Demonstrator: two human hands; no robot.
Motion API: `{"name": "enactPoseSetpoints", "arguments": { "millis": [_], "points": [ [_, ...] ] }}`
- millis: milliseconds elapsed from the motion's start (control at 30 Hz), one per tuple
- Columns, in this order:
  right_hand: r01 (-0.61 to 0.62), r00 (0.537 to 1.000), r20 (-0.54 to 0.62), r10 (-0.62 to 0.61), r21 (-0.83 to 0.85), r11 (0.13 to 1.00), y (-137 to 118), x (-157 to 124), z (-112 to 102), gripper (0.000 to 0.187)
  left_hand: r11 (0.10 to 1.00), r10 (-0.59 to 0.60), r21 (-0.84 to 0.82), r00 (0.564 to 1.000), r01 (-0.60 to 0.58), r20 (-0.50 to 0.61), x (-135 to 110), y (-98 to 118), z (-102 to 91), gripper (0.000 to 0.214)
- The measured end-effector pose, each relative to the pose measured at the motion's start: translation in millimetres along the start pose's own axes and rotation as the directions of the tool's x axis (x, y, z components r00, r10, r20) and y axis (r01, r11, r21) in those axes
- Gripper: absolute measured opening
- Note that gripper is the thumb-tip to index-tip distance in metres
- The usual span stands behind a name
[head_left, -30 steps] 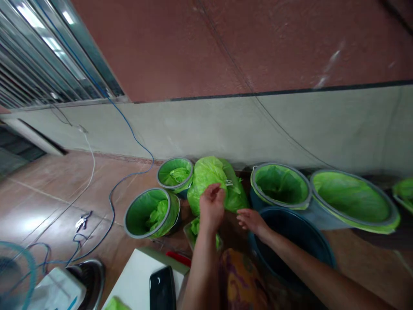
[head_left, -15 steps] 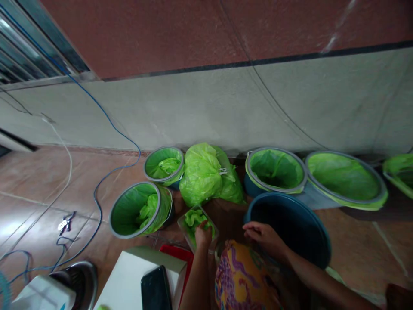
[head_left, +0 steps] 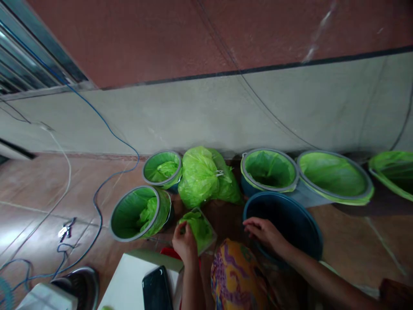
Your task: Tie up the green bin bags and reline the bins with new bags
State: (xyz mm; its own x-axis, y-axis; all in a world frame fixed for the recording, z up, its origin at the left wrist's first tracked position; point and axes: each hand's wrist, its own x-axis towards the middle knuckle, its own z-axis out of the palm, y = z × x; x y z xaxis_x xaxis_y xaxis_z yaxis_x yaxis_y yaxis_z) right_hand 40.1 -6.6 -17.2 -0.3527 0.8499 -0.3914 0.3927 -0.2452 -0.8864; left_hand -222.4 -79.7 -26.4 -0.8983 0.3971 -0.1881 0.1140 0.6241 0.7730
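My left hand (head_left: 185, 242) is closed on green plastic bags in a small clear container (head_left: 206, 234) on the floor in front of me. My right hand (head_left: 265, 231) rests with fingers curled on the near rim of an unlined dark blue bucket (head_left: 290, 219). Behind the container lies a tied bundle of bright green bags (head_left: 201, 176). Two small grey-rimmed buckets lined with green bags (head_left: 137, 211) (head_left: 163, 168) stand to the left of it.
Further green-lined buckets (head_left: 269, 170) (head_left: 334, 176) (head_left: 392, 174) line the wall to the right. A blue cable (head_left: 97, 193) and white cable (head_left: 66, 165) trail over the floor on the left. A black phone (head_left: 157, 288) lies on a white box (head_left: 129, 284) near me.
My left hand came down from the tied green bundle to the clear container and now grips the bags in it. My right hand moved onto the blue bucket's rim.
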Motion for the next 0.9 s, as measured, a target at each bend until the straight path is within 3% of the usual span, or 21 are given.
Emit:
{"name": "enactPoseSetpoints", "arguments": {
  "millis": [67, 133, 200, 267, 367, 467, 533, 600, 667, 733, 800, 900],
  "points": [
    [0.01, 1.0, 0.002, -0.01, 0.034, 0.999, -9.8, -2.9, -5.9, 0.035, 0.962, 0.032, -0.267, 0.993, -0.062, -0.114, -9.6, 24.9, -35.6, 0.026],
    [0.02, 1.0, -0.008, -0.019, 0.059, 0.998, -23.3, -6.9, -12.7, 0.036, 0.864, 0.058, -0.484, 0.982, -0.139, -0.179, -20.9, 56.2, -68.2, 0.03],
    [0.031, 0.999, -0.029, -0.029, 0.089, 0.996, -40.5, -11.9, -20.7, 0.037, 0.758, 0.135, -0.629, 0.985, -0.175, -0.111, -33.0, 90.7, -93.4, 0.038],
    [0.068, 0.997, -0.047, -0.063, 0.12, 0.99, -61.2, -19.3, -30.7, 0.04, 0.643, 0.217, -0.758, 0.975, -0.109, 0.044, -46.3, 123.9, -108.1, 0.041],
    [0.217, 0.975, -0.069, -0.21, 0.135, 0.967, -95.1, -38.9, -49.3, 0.046, 0.56, 0.339, -0.828, 0.9, 0.04, 0.273, -71.4, 163.6, -111.1, 0.043],
    [0.392, 0.919, -0.066, -0.388, 0.082, 0.916, -119.9, -68.0, -66.0, 0.065, 0.507, 0.449, -0.854, 0.809, 0.118, 0.379, -105.5, 188.2, -101.9, 0.043],
    [0.477, 0.872, -0.098, -0.48, -0.054, 0.877, -125.8, -86.7, -73.1, 0.085, 0.463, 0.507, -0.871, 0.757, 0.165, 0.413, -132.0, 197.9, -96.1, 0.046],
    [0.504, 0.809, -0.207, -0.55, -0.237, 0.831, -122.9, -100.8, -78.5, 0.101, 0.442, 0.552, -0.87, 0.698, 0.219, 0.456, -158.2, 204.2, -93.5, 0.053],
    [0.451, 0.749, -0.326, -0.576, -0.385, 0.805, -113.8, -111.1, -86.0, 0.093, 0.453, 0.586, -0.853, 0.634, 0.261, 0.505, -180.2, 208.9, -93.6, 0.059],
    [0.348, 0.731, -0.404, -0.55, -0.474, 0.809, -101.2, -120.8, -98.4, 0.061, 0.474, 0.597, -0.835, 0.597, 0.277, 0.537, -194.8, 212.2, -95.1, 0.062],
    [0.262, 0.717, -0.461, -0.523, -0.516, 0.815, -87.9, -133.1, -115.5, 0.039, 0.478, 0.577, -0.841, 0.631, 0.253, 0.519, -200.7, 213.5, -96.2, 0.062],
    [0.24, 0.64, -0.538, -0.55, -0.539, 0.807, -70.3, -157.1, -145.1, 0.032, 0.476, 0.507, -0.868, 0.764, 0.138, 0.399, -197.1, 209.4, -95.7, 0.058]
  ]
}}
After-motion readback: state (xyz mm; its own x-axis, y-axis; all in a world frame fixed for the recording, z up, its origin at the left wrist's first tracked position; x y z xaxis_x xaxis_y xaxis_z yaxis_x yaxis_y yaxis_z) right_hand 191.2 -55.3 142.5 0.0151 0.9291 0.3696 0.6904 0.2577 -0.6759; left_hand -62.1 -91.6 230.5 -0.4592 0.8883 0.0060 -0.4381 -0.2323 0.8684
